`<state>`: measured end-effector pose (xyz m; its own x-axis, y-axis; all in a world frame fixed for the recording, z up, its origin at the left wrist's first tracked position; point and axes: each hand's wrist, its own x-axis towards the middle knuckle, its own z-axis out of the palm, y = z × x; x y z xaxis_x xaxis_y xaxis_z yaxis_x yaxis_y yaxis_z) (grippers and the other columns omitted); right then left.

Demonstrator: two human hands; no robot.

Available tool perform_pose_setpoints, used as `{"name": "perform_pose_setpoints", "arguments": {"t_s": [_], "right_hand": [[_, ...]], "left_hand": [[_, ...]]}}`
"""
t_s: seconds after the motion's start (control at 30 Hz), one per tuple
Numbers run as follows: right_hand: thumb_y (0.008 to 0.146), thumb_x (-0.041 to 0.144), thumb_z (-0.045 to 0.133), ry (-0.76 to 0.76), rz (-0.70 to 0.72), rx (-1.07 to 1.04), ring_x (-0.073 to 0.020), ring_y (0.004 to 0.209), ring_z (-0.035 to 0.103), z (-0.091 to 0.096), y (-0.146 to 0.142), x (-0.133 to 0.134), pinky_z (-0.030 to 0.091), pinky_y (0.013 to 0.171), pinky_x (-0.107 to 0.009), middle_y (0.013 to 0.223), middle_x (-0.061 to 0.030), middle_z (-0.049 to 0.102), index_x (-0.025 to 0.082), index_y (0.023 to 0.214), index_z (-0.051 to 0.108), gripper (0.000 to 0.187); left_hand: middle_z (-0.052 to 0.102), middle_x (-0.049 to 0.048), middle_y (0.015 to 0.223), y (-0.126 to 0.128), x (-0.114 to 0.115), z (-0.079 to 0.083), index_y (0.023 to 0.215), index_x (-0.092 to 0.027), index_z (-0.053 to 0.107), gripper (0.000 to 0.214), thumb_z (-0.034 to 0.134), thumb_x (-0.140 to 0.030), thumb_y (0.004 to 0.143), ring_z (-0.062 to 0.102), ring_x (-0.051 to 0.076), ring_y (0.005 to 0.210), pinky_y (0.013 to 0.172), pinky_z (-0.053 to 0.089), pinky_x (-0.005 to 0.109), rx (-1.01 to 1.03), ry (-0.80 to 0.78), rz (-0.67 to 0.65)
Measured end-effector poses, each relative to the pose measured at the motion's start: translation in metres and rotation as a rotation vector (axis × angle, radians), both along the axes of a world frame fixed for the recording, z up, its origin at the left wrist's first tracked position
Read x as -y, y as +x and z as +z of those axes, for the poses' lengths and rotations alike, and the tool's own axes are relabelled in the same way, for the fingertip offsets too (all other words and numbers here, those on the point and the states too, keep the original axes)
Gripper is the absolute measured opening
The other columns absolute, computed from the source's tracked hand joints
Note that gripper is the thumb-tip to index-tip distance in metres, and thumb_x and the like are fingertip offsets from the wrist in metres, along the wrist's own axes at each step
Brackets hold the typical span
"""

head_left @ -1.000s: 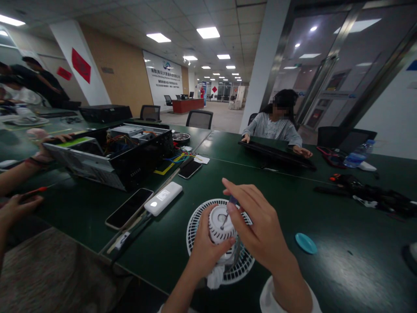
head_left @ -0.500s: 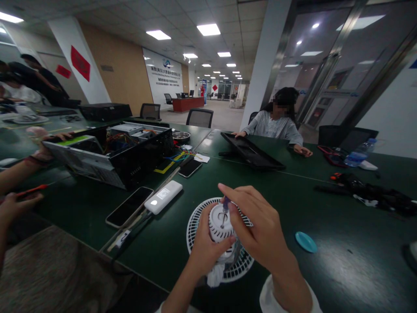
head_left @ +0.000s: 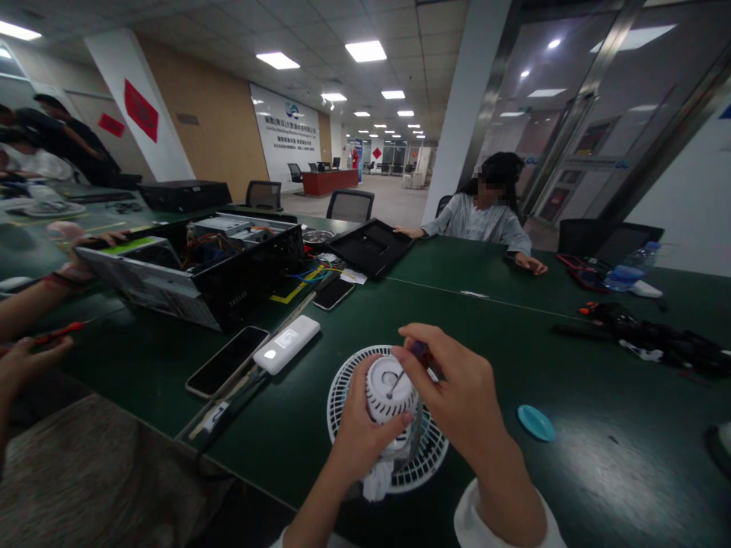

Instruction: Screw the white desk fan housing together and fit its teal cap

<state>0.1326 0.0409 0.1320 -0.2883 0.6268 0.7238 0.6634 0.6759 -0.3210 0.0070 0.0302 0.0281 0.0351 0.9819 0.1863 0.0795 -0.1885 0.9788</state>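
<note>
Tabletop (head_left: pixel 582 335) is big and green, and it looks slick, so I think things could slide on it. Over on the left, farther off than my hands, is an open black computer box (head_left: pixel 243 283) with wires inside; if a loose bit rolled that way, I guess it could get mixed up with the stuff there. What looks like a white fan (head_left: pixel 429 463) is near me, in the middle, with its round cage down on the tabletop. It might rock if I push too hard on one side. My left hand (head_left: pixel 365 432) is wrapped around the fan's white back part (head_left: pixel 381 376). If that hold got weak, the whole fan could spin along with my twist. My right hand (head_left: pixel 460 384) has its thumb and fingers pinched on the purple handle of a small screwdriver (head_left: pixel 419 351). The screwdriver leans, so its tip could hop off, scratch the white part or poke my left hand. The tip is by a tiny hole, too small for me to tell if it sits inside. A screw, if one is there, could fall through the cage.
</note>
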Motion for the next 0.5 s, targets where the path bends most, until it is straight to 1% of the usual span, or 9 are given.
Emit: {"name": "perform_pose_setpoints", "arguments": {"t_s": [0.07, 0.13, 0.2, 0.27, 0.37, 0.5], "right_hand": [[0.087, 0.023, 0.047, -0.106, 0.033, 0.016, -0.0135, 0.068, 0.061, -0.0012, 0.0008, -0.0005, 0.048, 0.06, -0.026, 0.083, -0.0035, 0.066, 0.017, 0.113, 0.051, 0.027], [0.085, 0.021, 0.046, -0.185, 0.061, 0.013, -0.0141, 0.071, 0.062, -0.0018, 0.0027, -0.0009, 0.049, 0.062, -0.027, 0.088, -0.0041, 0.066, 0.018, 0.122, 0.046, 0.037], [0.085, 0.021, 0.045, -0.214, 0.052, 0.0, -0.0144, 0.071, 0.062, -0.0019, 0.0052, -0.0018, 0.049, 0.062, -0.027, 0.089, -0.0045, 0.066, 0.018, 0.123, 0.046, 0.038], [0.085, 0.022, 0.046, -0.223, 0.011, -0.017, -0.0147, 0.068, 0.062, -0.0019, 0.0074, -0.0034, 0.048, 0.06, -0.027, 0.085, -0.0044, 0.066, 0.017, 0.121, 0.047, 0.036], [0.083, 0.023, 0.048, -0.227, -0.048, -0.05, -0.0154, 0.064, 0.062, -0.0025, 0.009, -0.0065, 0.047, 0.057, -0.027, 0.079, -0.0038, 0.066, 0.015, 0.118, 0.049, 0.036], [0.083, 0.025, 0.048, -0.258, -0.102, -0.081, -0.017, 0.062, 0.063, -0.0036, 0.0097, -0.0094, 0.048, 0.058, -0.03, 0.077, -0.0039, 0.067, 0.015, 0.117, 0.05, 0.036]], "left_hand": [[0.044, 0.0063, 0.132, 0.0, 0.0009, 0.0008, 0.128, -0.026, 0.036, 0.069, 0.071, -0.023, 0.068, 0.041, 0.029, 0.124, 0.103, 0.033, 0.044, 0.005, 0.008, 0.004], [0.044, 0.0059, 0.133, 0.0002, 0.0011, 0.0004, 0.128, -0.027, 0.036, 0.069, 0.071, -0.024, 0.069, 0.042, 0.028, 0.123, 0.103, 0.033, 0.043, 0.017, 0.021, -0.003], [0.045, 0.006, 0.132, 0.0004, 0.0005, -0.0014, 0.128, -0.026, 0.036, 0.069, 0.071, -0.024, 0.069, 0.044, 0.027, 0.122, 0.103, 0.034, 0.042, 0.033, 0.038, -0.015], [0.045, 0.0064, 0.132, 0.0004, -0.0005, -0.0042, 0.128, -0.025, 0.036, 0.069, 0.071, -0.024, 0.068, 0.044, 0.027, 0.122, 0.104, 0.033, 0.042, 0.037, 0.051, -0.017], [0.043, 0.0078, 0.133, 0.0001, -0.0018, -0.0074, 0.128, -0.023, 0.036, 0.07, 0.071, -0.024, 0.068, 0.042, 0.028, 0.124, 0.106, 0.03, 0.043, 0.034, 0.048, -0.004], [0.043, 0.009, 0.133, -0.0001, -0.002, -0.0069, 0.128, -0.023, 0.035, 0.07, 0.071, -0.024, 0.069, 0.042, 0.029, 0.124, 0.106, 0.029, 0.045, 0.033, 0.036, -0.019]]}}
